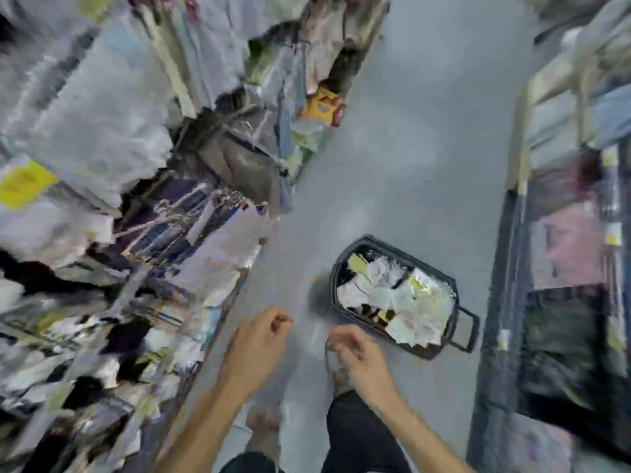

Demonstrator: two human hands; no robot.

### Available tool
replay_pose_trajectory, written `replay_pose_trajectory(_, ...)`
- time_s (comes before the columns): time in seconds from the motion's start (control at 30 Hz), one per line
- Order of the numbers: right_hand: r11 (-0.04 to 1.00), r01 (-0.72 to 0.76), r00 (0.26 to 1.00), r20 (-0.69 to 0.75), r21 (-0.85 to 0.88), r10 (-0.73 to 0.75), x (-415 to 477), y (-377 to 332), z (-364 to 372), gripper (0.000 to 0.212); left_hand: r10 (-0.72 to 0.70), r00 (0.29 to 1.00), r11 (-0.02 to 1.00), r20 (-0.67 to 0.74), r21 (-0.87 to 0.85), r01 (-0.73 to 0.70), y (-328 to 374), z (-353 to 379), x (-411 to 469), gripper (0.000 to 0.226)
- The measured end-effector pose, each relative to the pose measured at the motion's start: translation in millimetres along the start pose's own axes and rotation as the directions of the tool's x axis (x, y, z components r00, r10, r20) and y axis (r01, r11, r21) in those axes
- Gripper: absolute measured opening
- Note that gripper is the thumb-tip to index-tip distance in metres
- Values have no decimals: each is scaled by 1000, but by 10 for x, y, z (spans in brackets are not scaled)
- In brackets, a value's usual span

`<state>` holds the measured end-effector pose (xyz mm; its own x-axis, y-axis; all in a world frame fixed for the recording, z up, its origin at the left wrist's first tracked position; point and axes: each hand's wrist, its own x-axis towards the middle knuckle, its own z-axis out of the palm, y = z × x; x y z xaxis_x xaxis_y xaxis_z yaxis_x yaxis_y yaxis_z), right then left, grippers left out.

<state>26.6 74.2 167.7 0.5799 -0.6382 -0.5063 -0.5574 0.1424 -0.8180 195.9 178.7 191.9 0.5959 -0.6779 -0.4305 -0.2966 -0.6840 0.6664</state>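
The floor (409, 148) of a shop aisle is running away from the camera between the left shelving (102, 131), which is crowded with bagged goods, and the right shelving (580, 199); the whole view is smeared by motion. The basket (336, 274) is standing on the floor toward the right shelving's foot, its handle pointing at the near right, and it is carrying a heap of pale packets (392, 295). The left grip (263, 339) is hovering over the bare middle of the floor with fingers curled toward the thumb. The right grip (358, 353) is hanging just short of the basket, apart from it, fingers also curled. I cannot tell whether either is holding anything. This is likely a pause between packets. The next move probably calls for reaching right and down into the basket.
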Motion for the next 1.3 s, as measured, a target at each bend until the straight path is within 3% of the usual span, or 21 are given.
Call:
replay_pose_trajectory(0.13, 957, -287, 946, -144, 50, 291, 97, 1217, -599, 28, -101, 977, 990, 188, 114, 80, -85, 1069, 257, 7)
replay_pose_trajectory(0.27, 884, -455, 862, -192, 108, 468, 549, 2178, -1096, 13, -113, 929, 987, 352, 144, 65, -24, 2169, 780, 8)
replay_pose_trajectory(0.33, 857, -494, 817, -258, 146, 515, 859, 2569, -1359, 17, -86, 880, 990, 468, 137, 24, 64, 2708, 1102, 17)
replay_pose_trajectory(0.4, 847, -507, 782, -329, 157, 529, 1196, 2910, -1624, 26, -52, 854, 988, 517, 151, -31, 132, 3220, 1443, 24)
replay_pose_trajectory(0.5, 843, -496, 733, -419, 210, 536, 1666, 3377, -1963, 48, -6, 818, 971, 576, 198, -132, 206, 3917, 1957, 16)
replay_pose_trajectory(0.6, 838, -504, 693, -482, 208, 537, 2045, 3812, -2213, 86, 28, 810, 950, 586, 236, -204, 208, 4531, 2421, 21)
replay_pose_trajectory(0.73, 871, -449, 747, -451, 199, 488, 2374, 4225, -2379, 131, 76, 850, 937, 521, 255, -240, 162, 5129, 2815, 49)
replay_pose_trajectory(0.87, 913, -369, 797, -447, 173, 407, 2518, 4389, -2474, 142, 143, 895, 923, 421, 271, -275, 96, 5357, 3087, 68)
replay_pose_trajectory(1.03, 910, -376, 767, -492, 177, 413, 2585, 4474, -2555, 137, 99, 780, 876, 618, 317, -362, 8, 5400, 3376, 92)
replay_pose_trajectory(1.1, 912, -374, 769, -495, 166, 405, 2578, 4482, -2550, 134, 81, 765, 837, 639, 373, -400, 13, 5407, 3424, 99)
replay_pose_trajectory(1.17, 918, -366, 779, -489, 154, 392, 2582, 4485, -2541, 131, 73, 774, 799, 629, 427, -423, 21, 5413, 3461, 95)
replay_pose_trajectory(1.23, 911, -363, 779, -472, 197, 412, 2605, 4486, -2550, 125, 95, 782, 795, 616, 426, -432, 6, 5405, 3477, 66)
replay_pose_trajectory(1.3, 897, -375, 771, -458, 233, 442, 2635, 4486, -2553, 109, 95, 800, 853, 592, 366, -372, -38, 5361, 3464, 35)
